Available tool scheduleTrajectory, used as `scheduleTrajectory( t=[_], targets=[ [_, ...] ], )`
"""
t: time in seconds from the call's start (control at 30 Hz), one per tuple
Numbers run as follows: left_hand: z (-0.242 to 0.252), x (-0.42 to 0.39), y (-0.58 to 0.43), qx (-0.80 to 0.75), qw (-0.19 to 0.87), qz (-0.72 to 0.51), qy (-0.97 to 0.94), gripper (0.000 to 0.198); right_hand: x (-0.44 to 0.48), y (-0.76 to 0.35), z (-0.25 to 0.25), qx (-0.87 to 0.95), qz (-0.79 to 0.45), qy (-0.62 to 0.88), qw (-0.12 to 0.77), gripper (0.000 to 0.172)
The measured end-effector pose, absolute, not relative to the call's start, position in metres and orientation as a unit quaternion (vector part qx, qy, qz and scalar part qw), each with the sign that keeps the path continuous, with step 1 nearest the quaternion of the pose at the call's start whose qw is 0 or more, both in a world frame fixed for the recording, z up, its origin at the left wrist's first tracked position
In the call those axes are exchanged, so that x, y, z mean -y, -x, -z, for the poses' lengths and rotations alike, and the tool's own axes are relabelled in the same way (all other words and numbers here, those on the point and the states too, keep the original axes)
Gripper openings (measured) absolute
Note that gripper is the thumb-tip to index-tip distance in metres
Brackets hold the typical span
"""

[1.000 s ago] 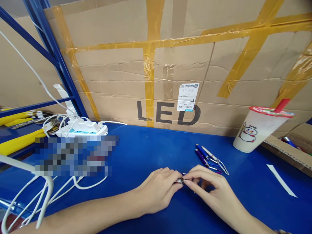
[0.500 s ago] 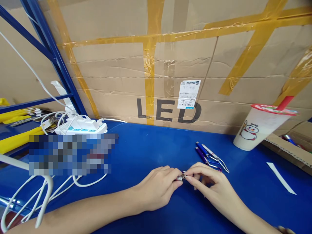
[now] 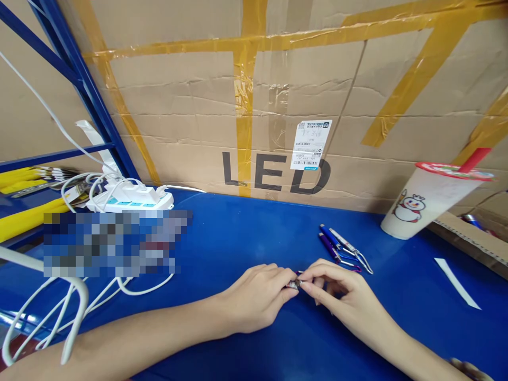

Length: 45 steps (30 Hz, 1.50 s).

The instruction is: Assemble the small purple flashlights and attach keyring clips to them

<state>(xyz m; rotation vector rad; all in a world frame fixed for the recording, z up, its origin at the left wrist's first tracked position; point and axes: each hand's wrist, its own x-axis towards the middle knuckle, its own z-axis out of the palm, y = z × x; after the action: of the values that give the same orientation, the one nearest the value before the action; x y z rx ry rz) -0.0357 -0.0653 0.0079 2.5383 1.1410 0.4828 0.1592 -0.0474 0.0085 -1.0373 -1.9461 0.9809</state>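
Note:
Near the front middle of the blue table, my left hand [image 3: 260, 299] is closed round a small cylindrical object [image 3: 292, 284] with a light label, mostly hidden by the fingers. My right hand [image 3: 337, 288] pinches at the right end of this object with thumb and forefinger, its other fingers curled below. The fingertips of both hands almost meet. Just behind my right hand lie several slim metallic sticks with carabiner clips: a purple one [image 3: 328, 246], a blue one [image 3: 330, 236] and a silver one [image 3: 342, 240].
A lidded cup [image 3: 431, 203] with a red straw stands at the right, by a cardboard tray [image 3: 472, 241]. A white strip [image 3: 457, 283] lies in front. White cables and a power strip [image 3: 138, 203] occupy the left. A large cardboard box [image 3: 190, 127] stands behind.
The view has shifted slightly, so the box and label sit a little higher. Both hands keep nearly the same pose on the small object.

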Motion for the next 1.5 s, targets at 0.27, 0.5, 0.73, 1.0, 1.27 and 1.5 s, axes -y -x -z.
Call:
scheduleTrajectory(
  t=[0.27,0.5,0.73,1.0,1.27,1.5],
  targets=[
    [-0.0098,0.0651,0.0353,-0.398,0.174,-0.169,-0.885,0.017,0.0472,-0.1598,-0.0105,0.756,-0.357,0.417,0.356,0.032],
    [-0.0110,0.0650,0.0361,-0.397,0.178,-0.166,-0.885,0.017,0.0458,-0.1602,-0.0106,0.753,-0.356,0.425,0.353,0.034],
    [-0.0104,0.0643,0.0358,-0.393,0.162,-0.164,-0.890,0.018,0.0461,-0.1596,-0.0114,0.749,-0.375,0.424,0.345,0.038],
    [-0.0114,0.0652,0.0360,-0.392,0.155,-0.159,-0.893,0.018,0.0473,-0.1591,-0.0128,0.745,-0.390,0.419,0.343,0.037],
    [-0.0110,0.0641,0.0355,-0.390,0.153,-0.154,-0.895,0.018,0.0490,-0.1578,-0.0136,0.741,-0.404,0.415,0.339,0.039],
    [-0.0110,0.0643,0.0354,-0.382,0.164,-0.156,-0.896,0.019,0.0508,-0.1565,-0.0153,0.746,-0.406,0.411,0.331,0.040]
  ],
)
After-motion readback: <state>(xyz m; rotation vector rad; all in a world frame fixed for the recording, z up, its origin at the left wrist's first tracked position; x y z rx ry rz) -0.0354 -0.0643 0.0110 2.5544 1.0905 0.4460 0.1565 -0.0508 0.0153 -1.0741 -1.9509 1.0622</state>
